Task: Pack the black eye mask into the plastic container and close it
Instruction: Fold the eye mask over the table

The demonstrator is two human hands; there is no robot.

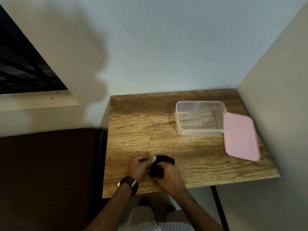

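Note:
The black eye mask [162, 161] lies bunched near the front edge of the wooden table [150, 127]. My left hand [139, 167], with a watch on its wrist, grips the mask's left side. My right hand [168, 176] clutches its lower right part, and both hands hide much of the fabric. The clear plastic container [200, 118] stands open and empty at the table's back right, well away from my hands. Its pink lid [240, 136] lies flat beside it on the right, with one edge resting against the container.
Walls close in the table at the back and on the right. A dark brown surface [48, 172] adjoins the table's left edge, and a dark window opening [21, 69] is at upper left. A black table leg [218, 207] shows below the front right.

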